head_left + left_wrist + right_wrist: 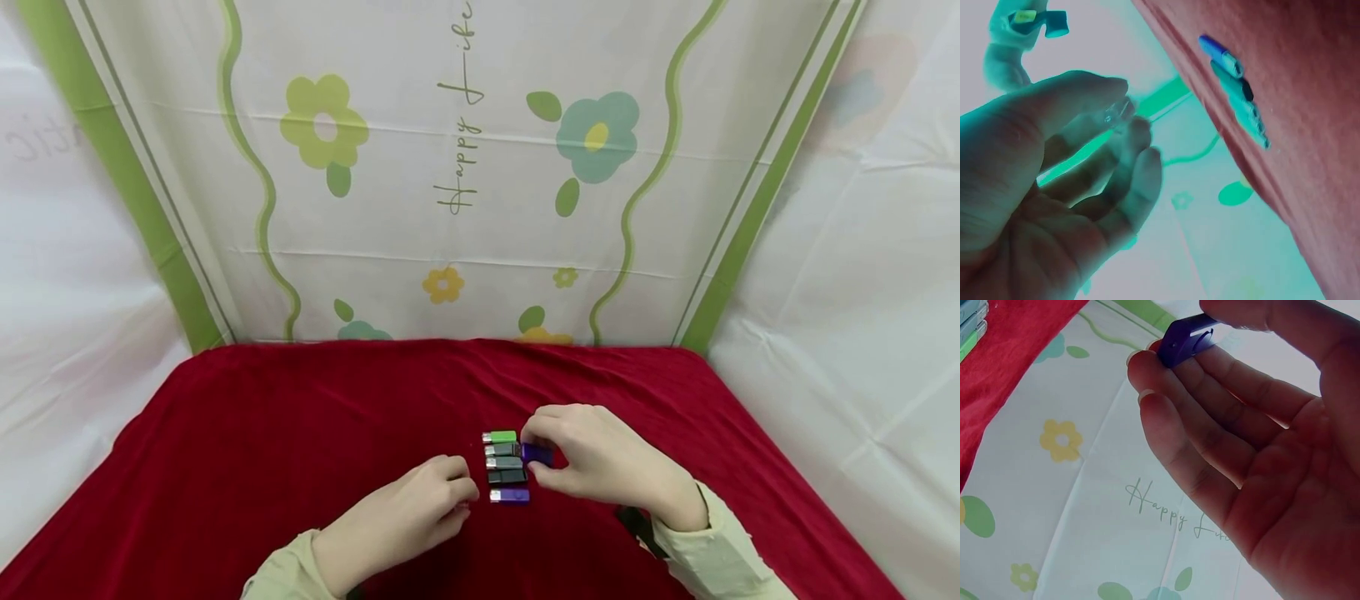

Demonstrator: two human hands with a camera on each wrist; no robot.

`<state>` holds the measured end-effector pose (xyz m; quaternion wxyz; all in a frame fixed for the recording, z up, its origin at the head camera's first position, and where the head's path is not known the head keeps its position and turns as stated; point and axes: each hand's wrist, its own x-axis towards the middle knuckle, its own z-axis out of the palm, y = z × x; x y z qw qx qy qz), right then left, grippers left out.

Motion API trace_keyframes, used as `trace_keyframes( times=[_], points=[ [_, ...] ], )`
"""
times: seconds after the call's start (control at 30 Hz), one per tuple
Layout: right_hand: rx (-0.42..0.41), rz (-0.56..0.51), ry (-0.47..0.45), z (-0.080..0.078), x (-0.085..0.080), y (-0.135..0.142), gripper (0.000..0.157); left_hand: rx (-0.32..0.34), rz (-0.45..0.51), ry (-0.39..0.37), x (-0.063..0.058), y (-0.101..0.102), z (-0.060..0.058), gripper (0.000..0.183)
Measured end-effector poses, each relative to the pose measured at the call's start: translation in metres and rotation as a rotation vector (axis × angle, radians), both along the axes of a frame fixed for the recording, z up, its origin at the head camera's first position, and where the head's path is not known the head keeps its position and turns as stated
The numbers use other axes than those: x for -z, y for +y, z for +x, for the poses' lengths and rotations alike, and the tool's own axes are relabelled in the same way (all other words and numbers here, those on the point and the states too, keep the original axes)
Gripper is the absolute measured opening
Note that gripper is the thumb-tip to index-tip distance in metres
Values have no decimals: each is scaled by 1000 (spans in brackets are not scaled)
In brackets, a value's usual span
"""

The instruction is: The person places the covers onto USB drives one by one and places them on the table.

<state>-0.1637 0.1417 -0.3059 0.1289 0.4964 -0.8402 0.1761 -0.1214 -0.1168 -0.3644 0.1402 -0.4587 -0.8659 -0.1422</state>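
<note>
My right hand (600,454) pinches a purple USB flash drive (1186,340) between thumb and fingertips, just right of a column of other drives. In that column lie a green drive (501,437), two grey drives (504,462), a black drive (507,477) and, nearest me, another purple drive (512,497). Most of them show a pale or silvery left end. Left of the column, my left hand (420,508) pinches a small clear plastic cap (1117,115) between thumb and fingers. The fingers partly hide that cap.
A red cloth (315,417) covers the table, with wrinkles along its far edge. Behind it hangs a white flower-printed curtain (405,183), and pale sheets (862,333) close off both sides.
</note>
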Motion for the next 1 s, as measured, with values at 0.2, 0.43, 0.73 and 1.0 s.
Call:
trace_keyframes(
  times=[0.2,0.43,0.73,1.0],
  points=[
    [-11,-18,8,-1,0,0,19,8,165,112,-6,-5,-1,27],
    [-14,-31,28,-2,2,-1,18,13,268,158,-16,-9,-3,31],
    [-55,-74,64,-1,3,-4,19,9,457,226,-29,-9,-1,19],
    [-83,-87,101,0,7,-10,19,73,596,258,-31,-4,0,22]
  ],
)
